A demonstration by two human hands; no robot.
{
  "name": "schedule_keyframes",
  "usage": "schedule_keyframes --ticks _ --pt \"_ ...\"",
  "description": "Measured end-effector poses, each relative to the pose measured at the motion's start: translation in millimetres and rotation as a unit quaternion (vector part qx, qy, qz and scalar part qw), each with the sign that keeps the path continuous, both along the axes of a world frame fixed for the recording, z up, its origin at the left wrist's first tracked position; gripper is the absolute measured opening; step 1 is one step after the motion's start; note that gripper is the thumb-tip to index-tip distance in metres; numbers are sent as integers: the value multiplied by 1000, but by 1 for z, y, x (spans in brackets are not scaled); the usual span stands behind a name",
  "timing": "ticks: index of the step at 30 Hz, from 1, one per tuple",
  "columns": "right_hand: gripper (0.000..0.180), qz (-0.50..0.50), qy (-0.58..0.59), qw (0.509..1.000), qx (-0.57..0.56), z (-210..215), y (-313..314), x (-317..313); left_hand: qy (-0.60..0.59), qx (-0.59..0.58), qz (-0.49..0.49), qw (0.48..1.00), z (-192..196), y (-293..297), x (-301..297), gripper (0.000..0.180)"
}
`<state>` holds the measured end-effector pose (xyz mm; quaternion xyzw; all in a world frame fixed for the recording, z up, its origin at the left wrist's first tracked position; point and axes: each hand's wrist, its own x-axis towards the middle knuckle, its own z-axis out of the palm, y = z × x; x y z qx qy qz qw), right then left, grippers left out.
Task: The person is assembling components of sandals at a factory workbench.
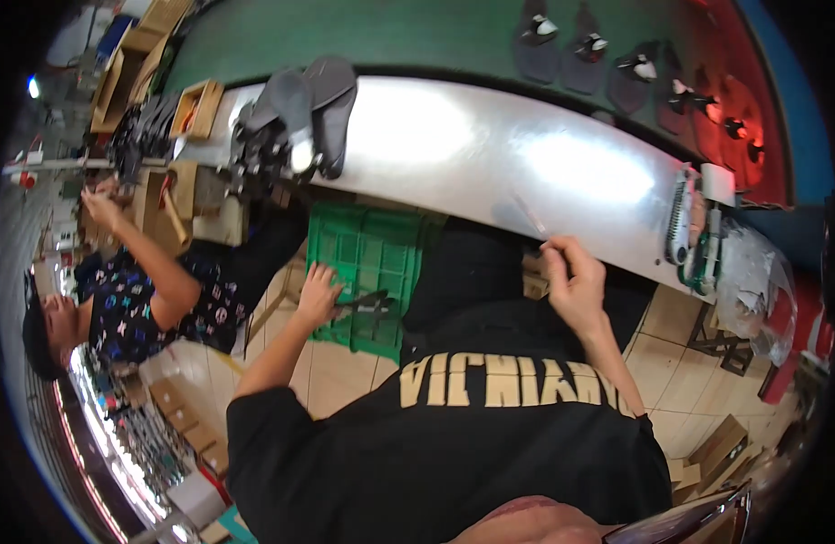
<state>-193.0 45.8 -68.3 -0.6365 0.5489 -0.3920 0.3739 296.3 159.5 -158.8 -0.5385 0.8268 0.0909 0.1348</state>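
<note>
My left hand [319,295] is over the green plastic crate [325,238], with its fingers curled. A black piece with strap-like ends [370,304] sticks out from it to the right, and its exact kind is unclear. At the front edge of the shiny metal table [417,136], my right hand [576,279] is closed in a pinch. A thin pale strip [531,216] reaches up and left from its fingertips, blurred against the metal. Dark sandal soles [331,109] are piled on the table's left part.
Several dark sandals [562,54] stand in a row on the green belt [417,36] behind the table. Brushes [680,218] and a clear plastic bag [752,281] are at the right end. A co-worker [164,290] works at the left, near a hammer [174,213].
</note>
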Motion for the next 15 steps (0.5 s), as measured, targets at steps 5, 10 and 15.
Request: schedule_keyframes --ticks 5,10,15 --pt "3 9 -25 999 -30 1 0 1 115 24 117 986 48 13 10 34" --pt "30 56 -176 981 57 2 1 -7 357 -58 273 892 148 -45 -95 42" --pt "55 117 -265 951 105 38 -5 10 656 32 339 674 152 -109 -228 34"
